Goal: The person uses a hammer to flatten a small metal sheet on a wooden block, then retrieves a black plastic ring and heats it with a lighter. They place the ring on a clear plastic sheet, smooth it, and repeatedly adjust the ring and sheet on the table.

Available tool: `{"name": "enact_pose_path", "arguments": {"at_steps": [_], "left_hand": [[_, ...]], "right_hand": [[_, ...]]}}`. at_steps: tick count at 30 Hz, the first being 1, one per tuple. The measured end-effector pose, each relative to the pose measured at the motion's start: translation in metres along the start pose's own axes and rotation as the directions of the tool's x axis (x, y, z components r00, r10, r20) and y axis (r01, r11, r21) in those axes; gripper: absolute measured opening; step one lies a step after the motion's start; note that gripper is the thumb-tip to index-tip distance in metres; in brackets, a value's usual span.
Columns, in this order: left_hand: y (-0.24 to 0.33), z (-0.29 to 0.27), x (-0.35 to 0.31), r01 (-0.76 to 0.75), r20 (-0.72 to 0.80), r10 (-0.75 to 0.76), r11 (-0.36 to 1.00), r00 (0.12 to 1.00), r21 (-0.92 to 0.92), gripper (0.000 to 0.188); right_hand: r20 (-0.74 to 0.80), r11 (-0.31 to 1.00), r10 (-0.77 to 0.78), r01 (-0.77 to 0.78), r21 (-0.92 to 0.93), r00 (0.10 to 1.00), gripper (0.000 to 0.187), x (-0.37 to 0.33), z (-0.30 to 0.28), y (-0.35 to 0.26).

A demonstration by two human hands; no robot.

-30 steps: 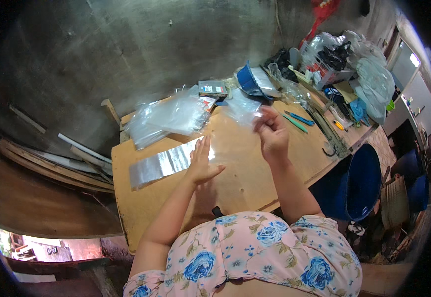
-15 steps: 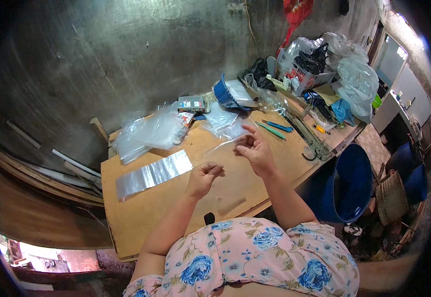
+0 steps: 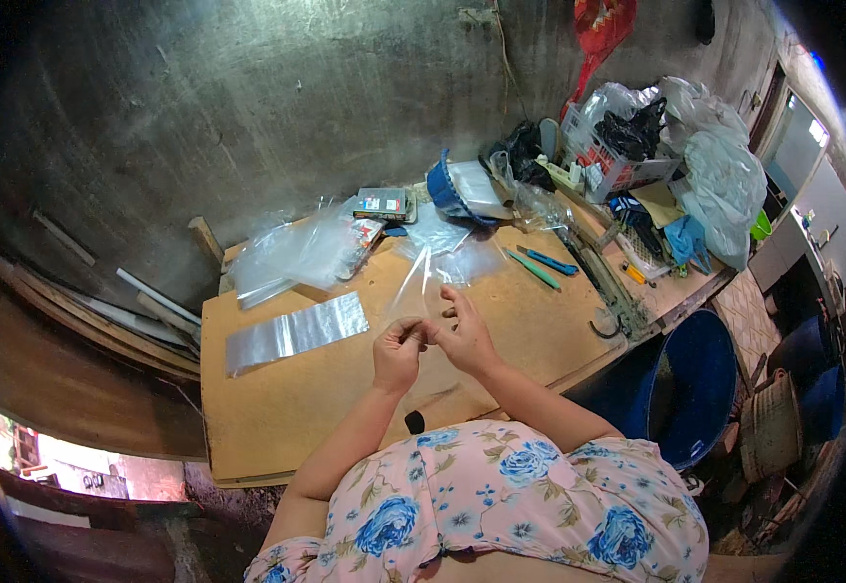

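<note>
A thin clear plastic bag [image 3: 409,284] stands up from my hands above the middle of the wooden table; its edges are hard to make out. My left hand [image 3: 398,356] is closed in a pinch at its lower part. Beside it, my right hand [image 3: 463,336] touches the left fingertips, its thumb against the plastic and its other fingers curled loosely. To the left lies a flat, shiny strip of clear plastic [image 3: 297,332]. Beyond my hands, more flat clear bags [image 3: 467,260] rest on the table [image 3: 277,418].
Stacked clear bags [image 3: 292,257], a small box [image 3: 382,203] and a blue basket [image 3: 447,191] line the back. Rightward lie a green pen-like tool [image 3: 534,269], a blue cutter [image 3: 547,261] and a metal bar [image 3: 603,287]. A blue barrel [image 3: 692,389] stands off the right edge.
My right hand has come left and down to meet my left hand. The clear bag now points upward from between them. The view has shifted slightly.
</note>
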State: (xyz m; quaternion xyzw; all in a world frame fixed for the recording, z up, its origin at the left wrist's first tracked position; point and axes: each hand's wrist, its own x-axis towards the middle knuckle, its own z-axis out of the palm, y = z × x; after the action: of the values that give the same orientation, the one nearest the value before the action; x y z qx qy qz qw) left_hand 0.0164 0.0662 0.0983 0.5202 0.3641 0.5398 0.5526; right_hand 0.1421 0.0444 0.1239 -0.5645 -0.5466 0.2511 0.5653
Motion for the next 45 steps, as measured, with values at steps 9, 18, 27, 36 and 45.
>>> {"name": "enact_pose_path", "arguments": {"at_steps": [9,18,27,36,45], "left_hand": [[-0.004,-0.020,0.008,0.150,-0.055,-0.140,0.951,0.989,0.269,0.015],[-0.003,0.028,-0.015,-0.260,0.022,0.284,0.841,0.959,0.475,0.019],[0.008,-0.045,0.024,0.190,-0.287,-0.086,0.914,0.954,0.359,0.019],[-0.016,0.004,-0.009,0.574,-0.071,-0.586,0.808,0.807,-0.134,0.045],[-0.028,-0.099,0.043,-0.149,0.149,0.039,0.486,0.988,0.861,0.022]], "right_hand": [[0.551,0.602,0.378,-0.650,0.464,0.744,0.015,0.009,-0.026,0.029],[0.141,0.652,0.339,-0.340,0.678,0.930,0.026,-0.007,0.021,0.021],[0.100,0.592,0.503,-0.427,0.684,0.858,0.038,0.025,-0.006,0.032],[-0.004,0.475,0.481,-0.256,0.842,0.877,0.035,0.018,0.013,0.007],[-0.178,0.746,0.631,-0.528,0.406,0.755,0.032,0.010,-0.019,0.129]]}}
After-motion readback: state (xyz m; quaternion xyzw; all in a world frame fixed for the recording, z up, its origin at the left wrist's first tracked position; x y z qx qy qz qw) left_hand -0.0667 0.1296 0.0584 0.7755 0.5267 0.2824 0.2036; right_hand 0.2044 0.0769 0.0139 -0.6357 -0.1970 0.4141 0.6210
